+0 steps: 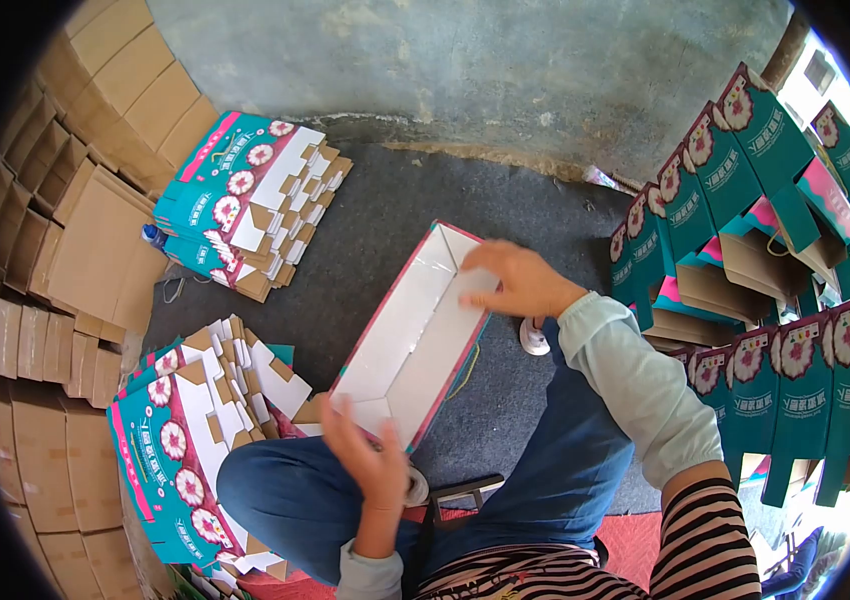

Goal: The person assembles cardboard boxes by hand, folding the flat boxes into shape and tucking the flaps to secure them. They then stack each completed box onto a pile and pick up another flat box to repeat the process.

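I hold a half-folded cardboard box, white inside with a pink edge, lying open over my knees. My left hand grips its near end, fingers curled over the end flap. My right hand presses on the far right wall, near the top corner. A yellow string hangs from the box's right side.
A stack of flat teal printed box blanks lies by my left knee; another stack sits farther back. Assembled teal boxes are piled at the right. Plain brown cartons line the left. A small white object lies on the dark mat.
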`<move>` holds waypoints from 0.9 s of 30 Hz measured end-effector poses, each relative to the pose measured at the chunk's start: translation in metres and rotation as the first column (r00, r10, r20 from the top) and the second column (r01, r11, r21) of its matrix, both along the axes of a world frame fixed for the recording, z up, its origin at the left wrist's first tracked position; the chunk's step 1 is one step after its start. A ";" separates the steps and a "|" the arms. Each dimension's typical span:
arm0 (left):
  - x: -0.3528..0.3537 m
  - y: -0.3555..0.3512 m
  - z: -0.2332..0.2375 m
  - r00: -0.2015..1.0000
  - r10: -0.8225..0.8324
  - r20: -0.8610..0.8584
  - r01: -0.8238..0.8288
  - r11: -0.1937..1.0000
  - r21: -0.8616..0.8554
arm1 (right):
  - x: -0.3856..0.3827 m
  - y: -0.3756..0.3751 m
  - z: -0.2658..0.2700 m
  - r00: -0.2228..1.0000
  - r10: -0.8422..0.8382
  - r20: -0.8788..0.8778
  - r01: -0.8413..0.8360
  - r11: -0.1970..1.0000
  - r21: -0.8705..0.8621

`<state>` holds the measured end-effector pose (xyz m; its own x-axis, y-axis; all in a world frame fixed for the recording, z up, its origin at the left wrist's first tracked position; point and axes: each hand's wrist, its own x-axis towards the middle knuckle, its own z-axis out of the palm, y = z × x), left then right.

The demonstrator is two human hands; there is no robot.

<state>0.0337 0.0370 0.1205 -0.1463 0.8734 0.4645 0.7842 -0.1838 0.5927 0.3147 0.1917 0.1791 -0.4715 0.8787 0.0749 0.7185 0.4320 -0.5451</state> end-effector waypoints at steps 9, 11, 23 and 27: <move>-0.051 0.043 -0.033 0.016 0.663 0.749 0.415 0.677 -0.608 | 0.007 0.058 -0.060 0.871 -0.475 -0.126 0.398 0.831 -0.388; -0.053 0.042 -0.026 -0.065 0.615 0.786 0.505 0.700 -0.505 | 0.006 0.052 -0.046 0.832 -0.543 -0.109 0.437 0.764 -0.474; -0.065 0.047 -0.007 0.256 -0.061 0.965 0.148 0.989 0.024 | 0.050 0.021 -0.016 0.500 -0.640 -0.584 0.154 0.729 -0.667; -0.068 0.047 -0.032 0.233 0.216 0.948 0.155 0.954 -0.255 | 0.051 0.009 -0.048 0.657 -0.632 -0.410 0.229 0.686 -0.691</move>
